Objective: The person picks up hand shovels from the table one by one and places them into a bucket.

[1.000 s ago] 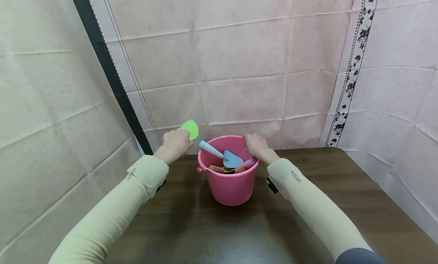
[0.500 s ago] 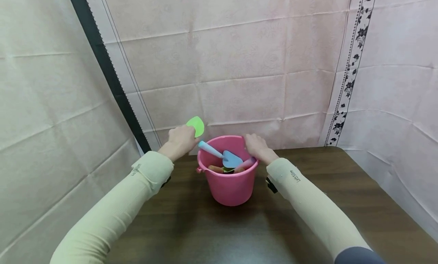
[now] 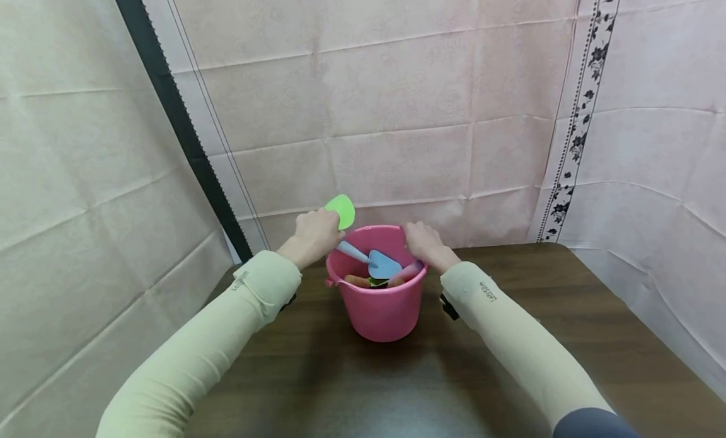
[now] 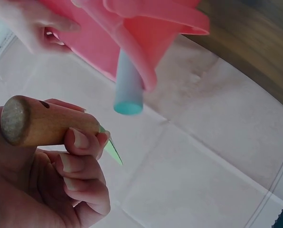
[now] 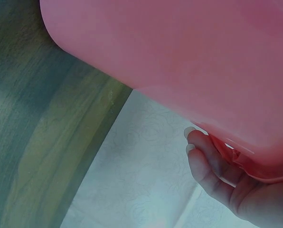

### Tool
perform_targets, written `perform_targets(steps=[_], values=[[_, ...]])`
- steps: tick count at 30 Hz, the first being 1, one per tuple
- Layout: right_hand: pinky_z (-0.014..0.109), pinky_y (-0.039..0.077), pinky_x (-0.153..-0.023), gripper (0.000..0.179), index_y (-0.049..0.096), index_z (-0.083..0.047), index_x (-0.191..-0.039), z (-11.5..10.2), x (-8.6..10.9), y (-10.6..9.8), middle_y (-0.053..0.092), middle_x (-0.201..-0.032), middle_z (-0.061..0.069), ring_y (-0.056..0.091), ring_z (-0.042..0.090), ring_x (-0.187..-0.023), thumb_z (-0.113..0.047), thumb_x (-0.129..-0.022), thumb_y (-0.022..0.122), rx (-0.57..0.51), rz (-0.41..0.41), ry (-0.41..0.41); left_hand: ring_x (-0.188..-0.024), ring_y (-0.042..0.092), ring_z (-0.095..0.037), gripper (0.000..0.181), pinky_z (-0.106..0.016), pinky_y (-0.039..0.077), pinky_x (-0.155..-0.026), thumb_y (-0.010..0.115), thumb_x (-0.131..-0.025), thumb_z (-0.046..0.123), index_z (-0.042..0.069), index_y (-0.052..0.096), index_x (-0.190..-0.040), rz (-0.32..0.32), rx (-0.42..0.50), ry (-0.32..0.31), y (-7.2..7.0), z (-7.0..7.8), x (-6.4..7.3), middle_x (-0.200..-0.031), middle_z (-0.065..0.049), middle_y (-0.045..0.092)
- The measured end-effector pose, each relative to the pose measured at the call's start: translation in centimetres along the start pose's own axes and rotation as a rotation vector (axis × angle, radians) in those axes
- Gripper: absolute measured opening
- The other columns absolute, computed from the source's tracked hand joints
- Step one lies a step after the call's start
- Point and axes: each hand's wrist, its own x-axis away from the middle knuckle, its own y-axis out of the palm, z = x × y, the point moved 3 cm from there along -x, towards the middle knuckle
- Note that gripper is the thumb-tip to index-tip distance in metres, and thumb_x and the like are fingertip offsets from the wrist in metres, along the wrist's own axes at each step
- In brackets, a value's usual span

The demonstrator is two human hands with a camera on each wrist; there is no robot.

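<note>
My left hand [image 3: 316, 233] holds a small trowel with a rounded green blade [image 3: 342, 211], just left of and above the bucket's rim. In the left wrist view its short wooden handle [image 4: 61, 124] lies in the curled fingers [image 4: 82, 161], the thin green edge pointing away. The pink bucket [image 3: 382, 315] stands upright on the table. At its far right rim, my right hand [image 3: 428, 244] grips the edge; the right wrist view shows those fingers [image 5: 210, 161] curled at the rim. Inside the bucket leans a light blue trowel [image 3: 384, 265], its handle jutting over the left rim.
Beside the blue trowel in the bucket lie a purple handle [image 3: 408, 272] and brown wooden handles [image 3: 357, 280]. The bucket's side knob [image 3: 331, 281] sticks out left. A dark wooden table [image 3: 510, 337] lies below, with pale cloth hangings [image 3: 397, 110] behind and at both sides.
My left hand has moved right with the green trowel, up to the bucket's left rim, overlapping the blue handle's end in the head view. The right hand and the bucket have stayed nearly still.
</note>
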Motion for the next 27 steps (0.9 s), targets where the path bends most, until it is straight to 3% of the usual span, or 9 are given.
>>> perform_targets(steps=[5, 19, 27], values=[[0.037, 0.049, -0.078, 0.032, 0.056, -0.006, -0.126, 0.0, -0.2, 0.0, 0.065, -0.099, 0.01, 0.06, 0.023, -0.087, -0.006, -0.096, 0.047, 0.019, 0.01, 0.0, -0.066, 0.058, -0.018, 0.022, -0.031, 0.045, -0.058, 0.057, -0.093, 0.027, 0.012, 0.057, -0.077, -0.02, 0.016, 0.024, 0.2, 1.2, 0.1, -0.07, -0.003, 0.058], [0.035, 0.048, -0.072, 0.027, 0.058, -0.006, -0.121, -0.2, -0.2, -0.3, 0.064, -0.09, 0.009, 0.059, 0.022, -0.081, -0.008, -0.095, 0.051, 0.039, 0.015, -0.005, -0.073, 0.059, -0.02, 0.025, -0.038, 0.048, -0.066, 0.061, -0.091, 0.032, 0.016, 0.059, -0.072, -0.082, -0.06, 0.09, 1.5, 4.3, 0.3, -0.074, -0.001, 0.059], [0.04, 0.05, -0.075, 0.028, 0.06, -0.007, -0.119, -0.1, -0.5, -0.2, 0.066, -0.095, 0.012, 0.061, 0.025, -0.086, -0.009, -0.092, 0.053, 0.068, 0.026, -0.011, -0.072, 0.06, -0.018, 0.026, -0.037, 0.049, -0.062, 0.062, -0.091, 0.033, 0.017, 0.059, -0.071, -0.107, -0.094, 0.151, 2.7, 6.0, 0.5, -0.073, 0.0, 0.062]])
